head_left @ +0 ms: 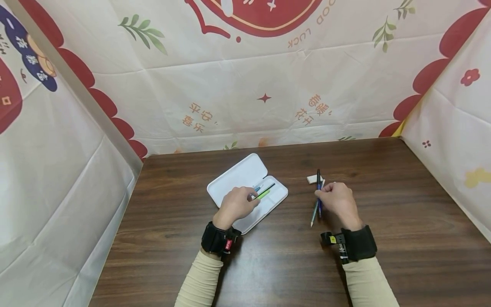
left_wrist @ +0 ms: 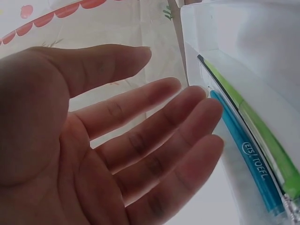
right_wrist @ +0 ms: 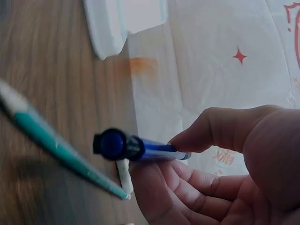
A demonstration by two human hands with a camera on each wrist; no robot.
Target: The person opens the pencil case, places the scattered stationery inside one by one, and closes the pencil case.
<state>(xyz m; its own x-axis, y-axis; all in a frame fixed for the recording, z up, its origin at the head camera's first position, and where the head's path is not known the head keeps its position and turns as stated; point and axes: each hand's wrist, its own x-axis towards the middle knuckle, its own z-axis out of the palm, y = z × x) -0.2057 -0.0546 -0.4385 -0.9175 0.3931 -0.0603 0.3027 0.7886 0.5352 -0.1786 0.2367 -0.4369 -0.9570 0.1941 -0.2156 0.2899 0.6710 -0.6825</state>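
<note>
A white pencil case (head_left: 245, 170) lies unfolded on the table, its lid tipped back. My left hand (head_left: 237, 204) is over its near tray, fingers loosely bent, with nothing between thumb and fingers. Inside the case are a green pen (left_wrist: 236, 101), a thin dark-tipped one beside it, and a blue pen (left_wrist: 251, 154) lettered ETS TOEFL. To the right, my right hand (head_left: 339, 200) pinches a blue pen (right_wrist: 157, 151) between thumb and fingers. A green pencil (right_wrist: 56, 145) lies beneath it on the table, its sharpened end pointing toward me. A white eraser (head_left: 312, 180) sits just beyond that hand.
The brown wooden table (head_left: 287, 264) carries all of these. A pale printed cloth (head_left: 238, 89) hangs along its back edge, and similar cloth panels stand on the left and right sides.
</note>
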